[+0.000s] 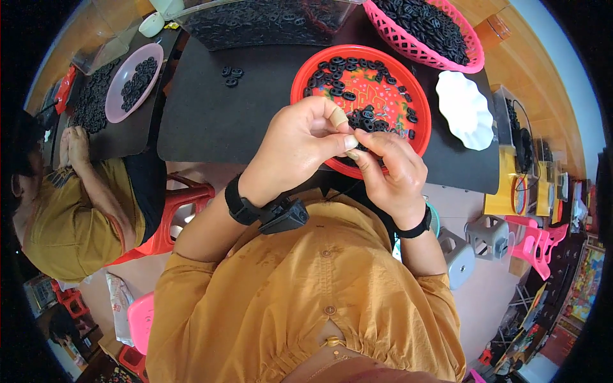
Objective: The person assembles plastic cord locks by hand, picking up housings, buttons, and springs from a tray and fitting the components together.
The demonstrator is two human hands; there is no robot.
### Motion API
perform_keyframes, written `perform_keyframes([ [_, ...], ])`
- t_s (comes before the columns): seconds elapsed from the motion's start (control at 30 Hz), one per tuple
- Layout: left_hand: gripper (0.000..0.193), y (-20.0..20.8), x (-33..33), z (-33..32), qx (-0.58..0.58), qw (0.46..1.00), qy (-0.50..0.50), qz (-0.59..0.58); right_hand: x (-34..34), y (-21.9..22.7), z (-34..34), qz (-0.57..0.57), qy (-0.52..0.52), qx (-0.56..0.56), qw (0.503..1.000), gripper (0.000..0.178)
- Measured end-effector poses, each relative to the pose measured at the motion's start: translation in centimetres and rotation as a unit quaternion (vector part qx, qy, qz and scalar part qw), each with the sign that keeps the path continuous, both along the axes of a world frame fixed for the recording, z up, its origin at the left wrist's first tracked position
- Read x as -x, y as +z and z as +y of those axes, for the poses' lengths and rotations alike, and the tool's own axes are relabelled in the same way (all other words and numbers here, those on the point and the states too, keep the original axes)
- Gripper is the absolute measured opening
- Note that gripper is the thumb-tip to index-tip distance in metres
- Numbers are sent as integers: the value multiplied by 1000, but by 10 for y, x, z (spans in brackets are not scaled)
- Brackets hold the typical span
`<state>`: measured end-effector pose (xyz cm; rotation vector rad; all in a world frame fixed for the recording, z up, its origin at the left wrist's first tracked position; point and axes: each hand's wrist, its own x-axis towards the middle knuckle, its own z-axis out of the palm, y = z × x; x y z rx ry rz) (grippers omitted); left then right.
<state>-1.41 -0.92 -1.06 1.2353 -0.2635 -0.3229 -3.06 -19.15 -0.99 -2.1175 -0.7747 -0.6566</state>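
My left hand (297, 140) and my right hand (396, 175) meet fingertip to fingertip over the near side of a round red tray (357, 50). Both are closed in a pinch. What they hold is small and mostly hidden by the fingers. A tan wrap covers one finger of the left hand. Beneath the hands, small black oval pieces with holes (367, 120) lie heaped in the tray, and more are scattered along its far and right sides over a floral pattern. Dark straps circle both wrists, the left one carrying a black device (284, 217).
Beyond the tray, a clear bin (268, 29) and a pink basket (424, 54) hold many black pieces. To the right sits a white wavy-edged dish (464, 110). A few pieces (232, 76) lie on the dark table (217, 127). At left, a co-worker's hands (76, 147) rest near a pale pink plate (115, 96).
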Motion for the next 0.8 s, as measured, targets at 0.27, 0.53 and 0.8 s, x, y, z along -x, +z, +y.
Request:
perform_keyframes([
  [0.27, 15, 9, -2, -4, 4, 998, 69, -14, -22, 27, -31, 133, -82, -62, 986, 27],
  [0.53, 15, -41, -4, 2, -256, 866, 240, -355, -153, 64, -104, 29, -261, 110, 959, 28],
  [0.8, 13, -52, -5, 9, -193, 914, 228, -275, -94, 72, -75, 273, -79, 178, 942, 43],
])
